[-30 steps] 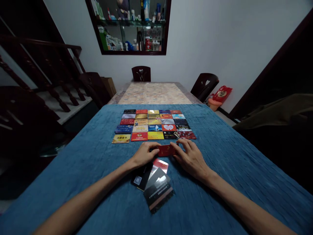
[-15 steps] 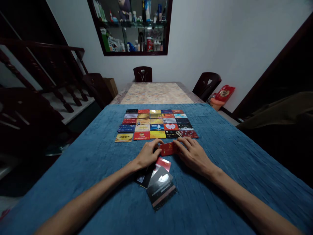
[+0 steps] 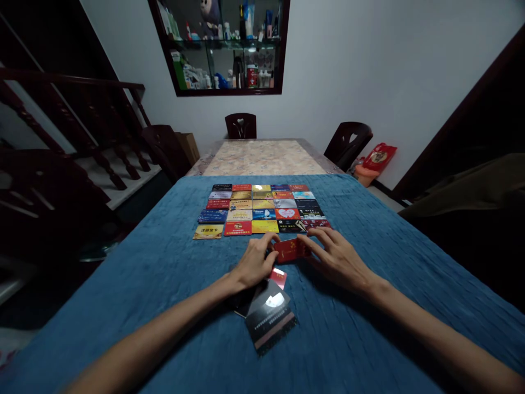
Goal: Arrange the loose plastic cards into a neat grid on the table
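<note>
Between my two hands a red card (image 3: 287,250) is held tilted up, its printed face towards me. My left hand (image 3: 257,261) pinches its left end with thumb and fingers. On the right end, the fingers of my right hand (image 3: 338,257) are closed. Below my left hand lies a loose pile: a dark grey card (image 3: 271,314) with a stripe, a red and white card (image 3: 279,278) partly under it, and a black card mostly hidden by my wrist. Beyond my hands, several cards lie in neat rows, among them a gold card (image 3: 208,232) and a yellow card (image 3: 264,226).
A blue cloth (image 3: 164,273) covers the near part of the table, with the patterned tabletop (image 3: 266,156) bare beyond it. Dark wooden chairs (image 3: 241,127) stand round the far end. A red bag (image 3: 379,157) is on the right, by the wall.
Both hands and the red card have shifted slightly to the right. My left hand now covers more of the pile below it. The rows of cards are unchanged.
</note>
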`<state>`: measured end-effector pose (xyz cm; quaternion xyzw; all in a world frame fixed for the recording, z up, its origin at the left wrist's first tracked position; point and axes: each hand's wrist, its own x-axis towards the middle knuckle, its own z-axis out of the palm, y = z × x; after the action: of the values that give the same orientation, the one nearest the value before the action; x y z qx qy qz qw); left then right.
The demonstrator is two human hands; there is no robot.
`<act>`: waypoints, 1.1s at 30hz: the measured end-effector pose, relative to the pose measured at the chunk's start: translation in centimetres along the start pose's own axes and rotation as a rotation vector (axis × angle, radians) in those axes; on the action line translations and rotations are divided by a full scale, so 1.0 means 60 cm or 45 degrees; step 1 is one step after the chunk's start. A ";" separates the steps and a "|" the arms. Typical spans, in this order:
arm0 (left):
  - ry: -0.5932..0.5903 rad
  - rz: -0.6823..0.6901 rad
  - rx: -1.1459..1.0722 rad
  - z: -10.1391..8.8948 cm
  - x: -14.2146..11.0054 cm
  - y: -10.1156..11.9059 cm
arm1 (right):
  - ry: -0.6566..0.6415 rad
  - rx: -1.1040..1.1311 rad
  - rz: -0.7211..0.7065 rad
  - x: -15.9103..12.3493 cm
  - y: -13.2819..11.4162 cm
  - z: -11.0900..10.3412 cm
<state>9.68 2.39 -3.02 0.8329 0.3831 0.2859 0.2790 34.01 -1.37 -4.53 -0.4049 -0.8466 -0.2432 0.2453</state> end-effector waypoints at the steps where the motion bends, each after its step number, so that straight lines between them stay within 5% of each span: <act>1: 0.008 0.012 0.013 0.004 0.003 0.002 | 0.008 0.013 0.003 -0.003 0.003 -0.002; 18: -0.100 0.155 0.377 0.056 0.043 0.064 | 0.068 0.026 0.001 -0.050 0.061 -0.039; 33: -0.197 0.173 0.572 0.068 0.049 0.073 | -0.068 0.199 0.095 -0.069 0.076 -0.046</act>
<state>16.20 1.30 -2.02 0.9173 0.3576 0.1469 0.0954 40.59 -2.89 -4.00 -0.4222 -0.8535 -0.1561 0.2626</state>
